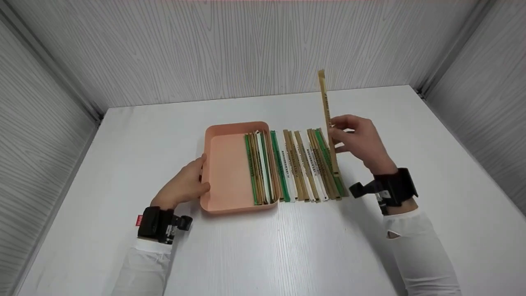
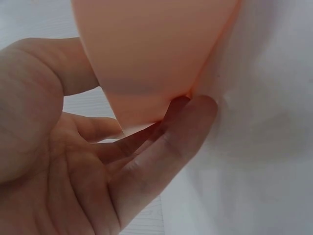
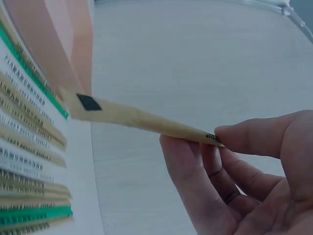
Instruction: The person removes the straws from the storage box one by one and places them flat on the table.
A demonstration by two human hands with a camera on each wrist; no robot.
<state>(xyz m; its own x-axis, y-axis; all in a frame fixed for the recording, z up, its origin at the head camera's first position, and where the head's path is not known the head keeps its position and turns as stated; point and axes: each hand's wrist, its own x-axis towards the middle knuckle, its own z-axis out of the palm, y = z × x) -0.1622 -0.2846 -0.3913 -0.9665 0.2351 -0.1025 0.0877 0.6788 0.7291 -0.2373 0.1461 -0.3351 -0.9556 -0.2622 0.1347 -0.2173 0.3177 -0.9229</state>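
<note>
Right of the frame's centre, a brown straw is held up, the right hand pinching it, likely for control. Mid-frame, a row of straws lies beside the tray, which the left hand grips, presumably for steadiness.

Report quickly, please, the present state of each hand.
Left hand: closed, holding the pink rectangular plastic tray.
Right hand: closed, pinching a slim brown paper-wrapped stick.
</note>
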